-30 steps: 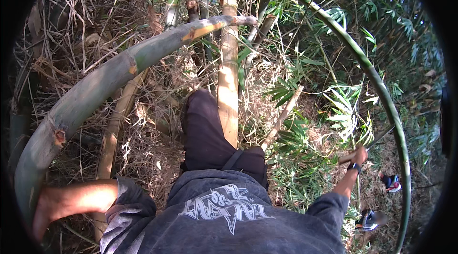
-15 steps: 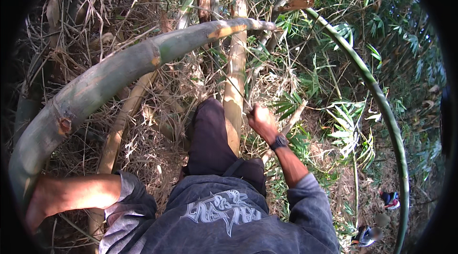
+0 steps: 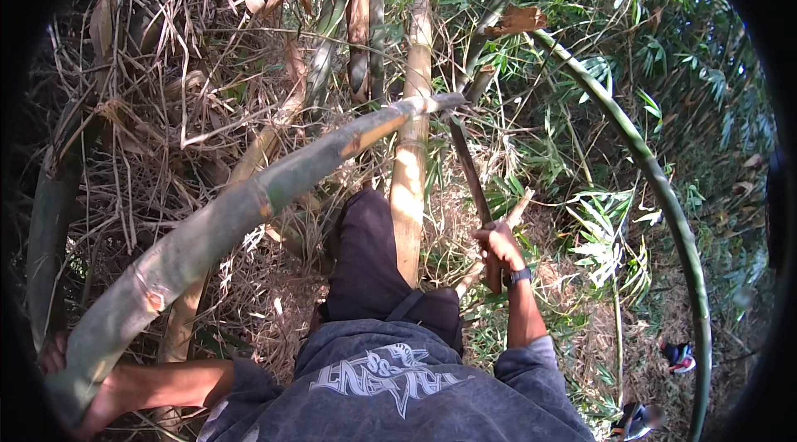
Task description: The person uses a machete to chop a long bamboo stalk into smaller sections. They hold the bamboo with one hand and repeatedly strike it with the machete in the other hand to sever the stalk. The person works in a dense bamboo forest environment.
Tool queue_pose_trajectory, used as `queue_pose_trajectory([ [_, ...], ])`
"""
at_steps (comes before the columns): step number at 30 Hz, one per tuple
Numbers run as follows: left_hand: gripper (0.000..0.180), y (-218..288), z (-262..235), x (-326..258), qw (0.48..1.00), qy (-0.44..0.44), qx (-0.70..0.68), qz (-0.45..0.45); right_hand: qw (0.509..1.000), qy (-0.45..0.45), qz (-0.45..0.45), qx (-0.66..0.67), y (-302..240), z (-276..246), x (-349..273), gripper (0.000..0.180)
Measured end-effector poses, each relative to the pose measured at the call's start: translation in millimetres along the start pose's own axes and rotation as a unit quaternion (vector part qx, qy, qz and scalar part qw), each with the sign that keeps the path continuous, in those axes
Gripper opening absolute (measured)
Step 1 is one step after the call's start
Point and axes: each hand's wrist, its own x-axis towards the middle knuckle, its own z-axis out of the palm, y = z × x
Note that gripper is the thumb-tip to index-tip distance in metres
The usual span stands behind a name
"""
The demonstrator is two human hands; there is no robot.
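Right hand [image 3: 498, 247] grip is wrapped tight round the handle of a long dark blade [image 3: 466, 166]; fingers fully curled, nothing spread. A dark band is worn at that wrist. Blade is angled up and away, its tip at the cut end of the thick green bamboo culm [image 3: 249, 205]; actual contact cannot be confirmed, the view is cluttered there.

Left hand [image 3: 62, 376] is at the culm's lower end near the picture's lower left. It is mostly hidden behind the culm, so its grip cannot be told for certain; a hold under the stem seems likely.

Culm is laid diagonally from lower left up to centre, across the body, above a dark-trousered leg. A pale tan bamboo stem [image 3: 411, 160] stands upright just behind it, alongside the leg.

Ground is covered in dry straw-coloured leaves and dead stalks on the left, green leafy undergrowth on the right. A thin green bamboo [image 3: 664, 193] is arched down the right side. Outdoor bamboo thicket, sunlit.
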Motion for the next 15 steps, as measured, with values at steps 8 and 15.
queue_pose_trajectory([
  [8, 0.095, 4.2, 46.6, -71.4, 0.886, 0.255, 0.378, -0.082, 0.978, -0.047, 0.123, 0.159, 48.6, 68.5, -101.2, 0.021],
  [15, 0.088, -22.4, 76.2, -71.1, 0.903, 0.274, 0.322, -0.077, 0.992, 0.110, -0.032, -0.046, 78.6, 20.7, -144.0, 0.024],
])
